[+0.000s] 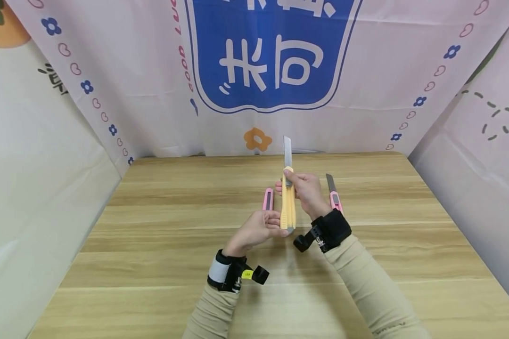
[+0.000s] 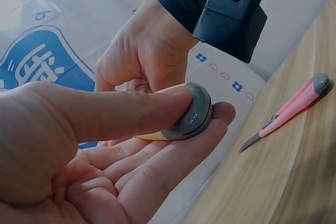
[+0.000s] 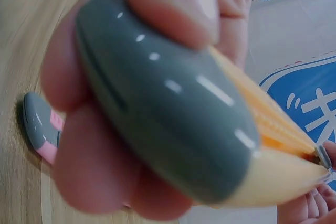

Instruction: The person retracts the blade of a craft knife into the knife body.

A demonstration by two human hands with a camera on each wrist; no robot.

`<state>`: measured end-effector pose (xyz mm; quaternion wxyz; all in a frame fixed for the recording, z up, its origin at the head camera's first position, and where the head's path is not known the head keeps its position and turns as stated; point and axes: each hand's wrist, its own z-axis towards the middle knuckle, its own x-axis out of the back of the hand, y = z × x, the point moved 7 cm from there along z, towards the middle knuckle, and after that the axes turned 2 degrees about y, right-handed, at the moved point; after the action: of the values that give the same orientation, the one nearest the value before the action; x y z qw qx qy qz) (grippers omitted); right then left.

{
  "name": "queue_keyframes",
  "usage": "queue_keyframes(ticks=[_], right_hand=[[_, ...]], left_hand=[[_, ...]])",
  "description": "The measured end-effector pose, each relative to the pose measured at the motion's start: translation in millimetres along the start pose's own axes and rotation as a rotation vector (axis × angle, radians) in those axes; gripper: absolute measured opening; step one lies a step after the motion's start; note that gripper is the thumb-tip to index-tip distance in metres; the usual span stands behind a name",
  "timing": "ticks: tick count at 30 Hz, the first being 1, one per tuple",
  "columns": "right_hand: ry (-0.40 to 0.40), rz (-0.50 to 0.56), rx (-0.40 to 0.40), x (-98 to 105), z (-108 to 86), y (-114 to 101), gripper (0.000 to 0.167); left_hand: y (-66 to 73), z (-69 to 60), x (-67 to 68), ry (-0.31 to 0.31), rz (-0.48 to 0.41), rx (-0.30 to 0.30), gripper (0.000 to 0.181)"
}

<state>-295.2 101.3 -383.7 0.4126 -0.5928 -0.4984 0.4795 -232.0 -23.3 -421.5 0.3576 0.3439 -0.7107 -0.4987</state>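
Observation:
A yellow utility knife [image 1: 289, 205] is held up over the table, its long blade [image 1: 287, 151] out and pointing away from me. My left hand [image 1: 258, 228] pinches the grey end cap [image 2: 195, 114] between thumb and fingers. Higher on the handle, my right hand [image 1: 308, 192] grips it, thumb at the grey slider by the blade end. The right wrist view shows the grey cap very close, with the left fingers around it. On the table lie two pink utility knives: one [image 1: 268, 199] left of the yellow knife, its lower part hidden, and another [image 1: 335, 199] near my right wrist, blade out.
The wooden table [image 1: 152, 245] ends at a printed cloth backdrop [image 1: 161, 122]. Cloth also hangs on both sides. Each wrist wears a black strap [image 1: 332, 230] with a small camera.

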Motion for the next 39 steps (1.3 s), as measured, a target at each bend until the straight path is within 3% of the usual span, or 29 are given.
queue_keyframes(ticks=[21, 39], right_hand=[[0.016, 0.024, 0.034, 1.5, -0.7, -0.6, 0.045], [0.014, 0.021, 0.006, 4.2, 2.2, 5.1, 0.041]], left_hand=[[2.2, -1.8, -2.8, -0.033, -0.003, -0.006, 0.040], [-0.4, 1.8, -4.2, -0.039, -0.016, 0.022, 0.046]])
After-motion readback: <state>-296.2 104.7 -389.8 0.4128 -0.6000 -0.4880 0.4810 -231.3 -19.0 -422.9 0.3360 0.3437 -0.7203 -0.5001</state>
